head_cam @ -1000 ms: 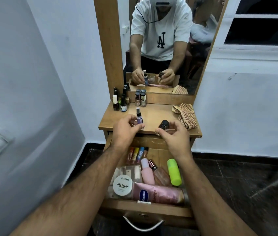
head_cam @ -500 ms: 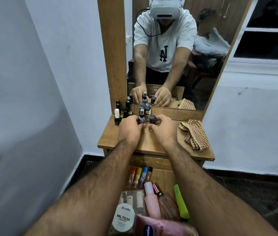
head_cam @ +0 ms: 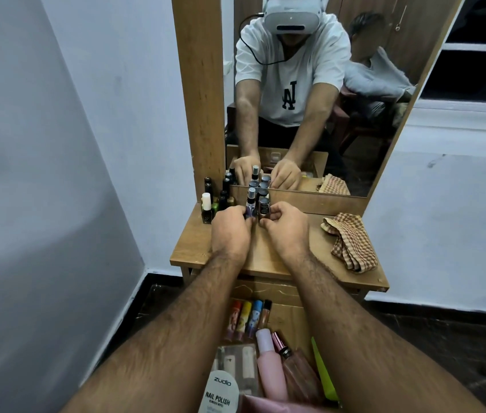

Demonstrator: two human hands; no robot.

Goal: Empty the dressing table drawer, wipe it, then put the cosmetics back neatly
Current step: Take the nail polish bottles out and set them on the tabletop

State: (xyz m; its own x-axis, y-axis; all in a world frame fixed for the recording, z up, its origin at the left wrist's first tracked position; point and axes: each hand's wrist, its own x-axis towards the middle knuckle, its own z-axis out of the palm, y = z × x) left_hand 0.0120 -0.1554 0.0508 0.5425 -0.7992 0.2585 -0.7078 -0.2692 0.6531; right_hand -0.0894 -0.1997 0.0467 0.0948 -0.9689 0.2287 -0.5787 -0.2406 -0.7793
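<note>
Both my hands reach to the back of the wooden dressing table top, near the mirror. My left hand pinches a small purple spray bottle standing upright. My right hand pinches a small dark-capped brown bottle right beside it. Several nail polish bottles stand in a cluster at the table's back left. Below, the open drawer holds lip balm tubes, a pink bottle, a perfume bottle, a green tube and a round nail polish wipes tub.
A checked cloth lies crumpled on the table's right side. The mirror rises behind the table with a wooden post at its left. White walls close in on both sides; dark floor lies below.
Both hands carried their bottles from above the drawer to the back of the table top and stood them beside the other small bottles. The view tilted up and closer.
</note>
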